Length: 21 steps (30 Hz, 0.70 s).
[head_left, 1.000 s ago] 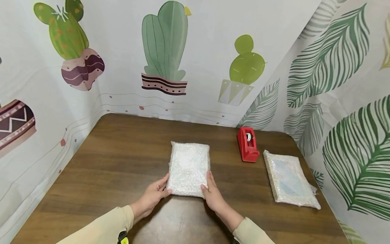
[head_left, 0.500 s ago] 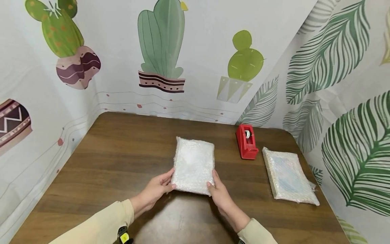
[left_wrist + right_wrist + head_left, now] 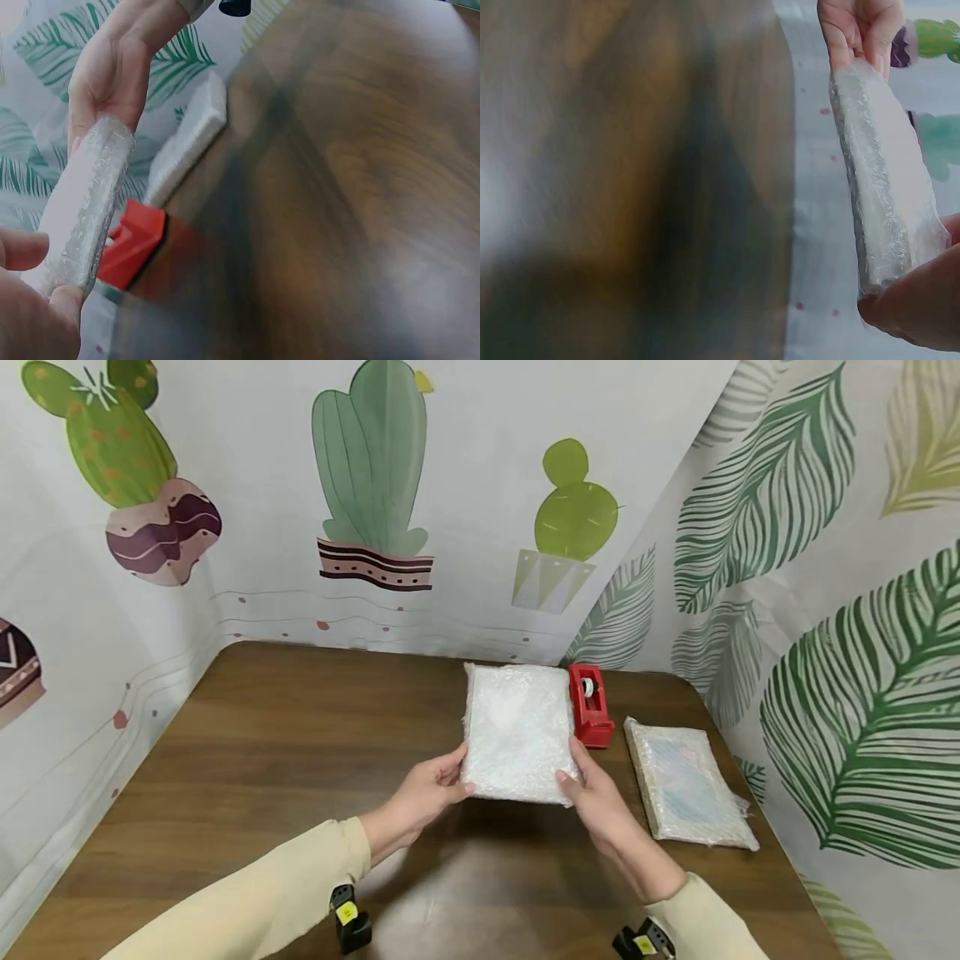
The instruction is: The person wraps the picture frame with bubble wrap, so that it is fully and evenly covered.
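Note:
A flat rectangular package in bubble wrap (image 3: 517, 731) is held up over the table between both hands. My left hand (image 3: 423, 795) pinches its near left corner, thumb on top. At the near right corner my right hand (image 3: 600, 797) grips it in the same way. Seen edge-on in the left wrist view, the bubble-wrapped package (image 3: 88, 195) spans from one hand to the other. The right wrist view also shows its side, clear of the tabletop. In the head view its right edge lies right against the red tape dispenser (image 3: 592, 710).
A second bubble-wrapped package (image 3: 690, 785) lies on the right side of the brown wooden table (image 3: 300, 735), near its edge. Cloth printed with cacti and leaves (image 3: 465, 510) hangs behind and beside the table. Black wrist cameras (image 3: 351, 920) sit at both sleeves.
Both hands have carried the wrapped package up, forward and to the right, toward the tape dispenser. The head view has turned slightly right. The second package and the dispenser stay on the table.

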Each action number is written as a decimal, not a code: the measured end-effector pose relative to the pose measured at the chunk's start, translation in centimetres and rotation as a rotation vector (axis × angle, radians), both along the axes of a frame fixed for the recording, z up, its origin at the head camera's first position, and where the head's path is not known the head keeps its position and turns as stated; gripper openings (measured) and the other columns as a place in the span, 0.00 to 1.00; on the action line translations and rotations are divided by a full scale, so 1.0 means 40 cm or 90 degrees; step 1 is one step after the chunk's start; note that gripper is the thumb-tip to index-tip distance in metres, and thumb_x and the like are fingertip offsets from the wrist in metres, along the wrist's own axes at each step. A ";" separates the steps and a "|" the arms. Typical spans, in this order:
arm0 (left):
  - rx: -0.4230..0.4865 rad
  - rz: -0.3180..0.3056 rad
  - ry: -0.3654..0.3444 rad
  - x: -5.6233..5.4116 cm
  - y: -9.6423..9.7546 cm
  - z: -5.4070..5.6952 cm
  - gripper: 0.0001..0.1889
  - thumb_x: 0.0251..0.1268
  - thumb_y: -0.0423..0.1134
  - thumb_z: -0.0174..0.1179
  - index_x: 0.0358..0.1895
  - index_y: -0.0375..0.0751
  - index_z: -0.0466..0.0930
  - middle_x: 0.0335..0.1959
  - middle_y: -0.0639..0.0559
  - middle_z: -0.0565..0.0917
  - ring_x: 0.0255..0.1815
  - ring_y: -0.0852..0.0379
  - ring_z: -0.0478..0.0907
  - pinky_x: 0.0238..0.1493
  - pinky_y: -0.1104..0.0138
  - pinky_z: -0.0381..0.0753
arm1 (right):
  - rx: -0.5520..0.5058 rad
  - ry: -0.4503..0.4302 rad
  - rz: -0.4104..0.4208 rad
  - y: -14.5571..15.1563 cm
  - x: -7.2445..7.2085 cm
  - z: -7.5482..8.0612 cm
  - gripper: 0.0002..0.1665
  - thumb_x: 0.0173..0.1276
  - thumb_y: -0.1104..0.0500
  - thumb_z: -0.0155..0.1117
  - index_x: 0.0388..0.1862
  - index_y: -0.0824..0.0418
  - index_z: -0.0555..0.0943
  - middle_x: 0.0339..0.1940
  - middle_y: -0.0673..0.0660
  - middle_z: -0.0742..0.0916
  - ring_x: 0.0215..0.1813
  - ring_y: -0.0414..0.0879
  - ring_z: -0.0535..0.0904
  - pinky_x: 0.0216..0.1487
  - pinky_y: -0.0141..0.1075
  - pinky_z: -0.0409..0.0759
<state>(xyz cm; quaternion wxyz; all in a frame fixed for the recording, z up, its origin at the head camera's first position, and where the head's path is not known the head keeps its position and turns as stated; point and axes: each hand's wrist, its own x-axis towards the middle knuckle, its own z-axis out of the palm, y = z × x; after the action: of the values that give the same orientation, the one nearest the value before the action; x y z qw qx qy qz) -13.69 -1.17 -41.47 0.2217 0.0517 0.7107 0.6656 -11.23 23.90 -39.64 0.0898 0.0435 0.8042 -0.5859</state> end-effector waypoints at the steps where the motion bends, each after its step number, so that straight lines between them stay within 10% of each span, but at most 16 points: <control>1: -0.001 0.000 0.003 -0.003 0.008 0.009 0.36 0.71 0.27 0.60 0.79 0.32 0.57 0.81 0.36 0.59 0.82 0.39 0.57 0.80 0.47 0.62 | 0.003 -0.002 0.002 0.009 -0.003 0.010 0.40 0.80 0.68 0.48 0.83 0.73 0.43 0.86 0.68 0.45 0.87 0.62 0.35 0.87 0.55 0.37; 21: -0.009 -0.059 0.019 -0.068 0.131 0.150 0.36 0.73 0.31 0.60 0.80 0.39 0.57 0.82 0.44 0.60 0.83 0.47 0.58 0.82 0.51 0.62 | 0.020 -0.024 0.031 0.137 -0.012 0.147 0.42 0.84 0.63 0.43 0.83 0.68 0.32 0.86 0.64 0.34 0.86 0.62 0.24 0.85 0.59 0.30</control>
<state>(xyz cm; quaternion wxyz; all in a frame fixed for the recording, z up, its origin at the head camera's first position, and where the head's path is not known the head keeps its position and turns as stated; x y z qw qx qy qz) -16.41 4.07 -35.48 0.2420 0.0925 0.7154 0.6489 -11.72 29.39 -33.77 0.1187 0.0361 0.8125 -0.5696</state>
